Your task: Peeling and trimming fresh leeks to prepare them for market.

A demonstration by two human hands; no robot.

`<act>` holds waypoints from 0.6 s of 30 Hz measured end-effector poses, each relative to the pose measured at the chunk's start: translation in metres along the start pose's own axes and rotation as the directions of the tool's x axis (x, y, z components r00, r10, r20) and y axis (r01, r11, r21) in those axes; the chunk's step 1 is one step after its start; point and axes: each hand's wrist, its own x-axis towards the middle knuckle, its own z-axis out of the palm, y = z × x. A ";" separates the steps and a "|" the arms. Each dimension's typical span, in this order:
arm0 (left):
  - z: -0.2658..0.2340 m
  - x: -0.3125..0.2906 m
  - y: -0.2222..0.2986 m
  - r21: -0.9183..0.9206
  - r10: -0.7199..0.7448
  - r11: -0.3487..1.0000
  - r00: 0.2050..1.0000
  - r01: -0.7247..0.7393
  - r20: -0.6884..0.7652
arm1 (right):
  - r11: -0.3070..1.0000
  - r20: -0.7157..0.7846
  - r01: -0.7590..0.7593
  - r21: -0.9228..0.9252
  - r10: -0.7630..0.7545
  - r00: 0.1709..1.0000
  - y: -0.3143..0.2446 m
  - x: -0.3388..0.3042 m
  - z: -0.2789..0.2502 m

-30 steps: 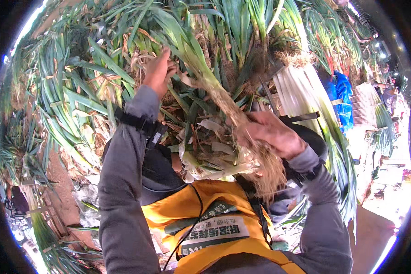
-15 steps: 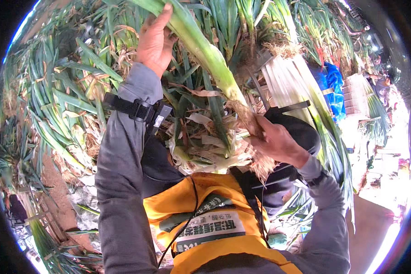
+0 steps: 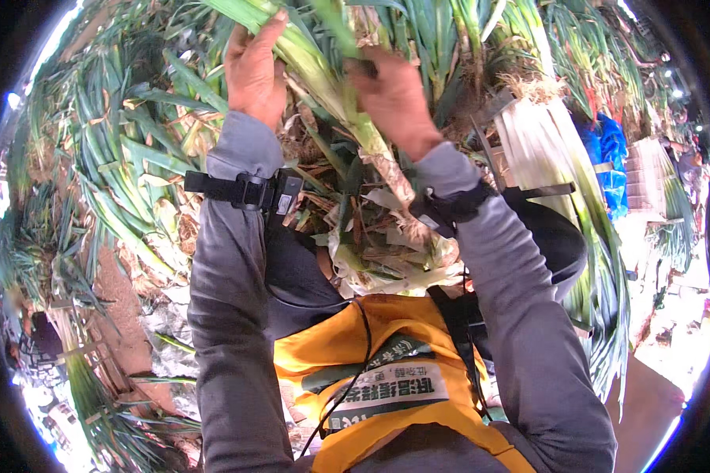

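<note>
- Leek (image 3: 386, 167) slants from 11 o'clock toward the centre of the head view; brownish skin on its lower shaft suggests partial stripping.
- Left hand (image 3: 256, 75), 11 o'clock, grasps its green upper part.
- Right hand (image 3: 394, 96), past 12 o'clock, curls beside it, blurred; whether it grips, I cannot tell.
- Pale-shafted bundle (image 3: 544, 146), 2 o'clock, looks finished; shaggy heap (image 3: 126, 150), 10 o'clock, looks untouched.

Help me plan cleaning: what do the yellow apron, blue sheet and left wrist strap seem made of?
Yellow apron: probably fabric, matte, softly folded. Blue sheet: likely plastic, glossy, with crinkled highlights. Left wrist strap: perhaps nylon webbing, dull; flat band, buckle.
</note>
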 end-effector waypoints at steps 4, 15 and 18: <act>-0.030 0.006 0.034 -0.051 0.050 0.997 0.996 -0.054 -0.072 | 0.742 0.438 -0.552 0.381 0.381 0.815 -0.004 -0.043 -0.046; -0.087 0.020 0.018 -0.035 0.121 0.990 0.955 -0.135 -0.270 | 0.802 0.720 0.112 -0.587 0.454 0.524 0.150 -0.274 -0.045; -0.091 0.012 0.040 -0.055 0.059 0.996 0.981 -0.070 -0.182 | 0.898 0.699 -0.367 -0.244 0.425 0.575 0.063 -0.145 -0.055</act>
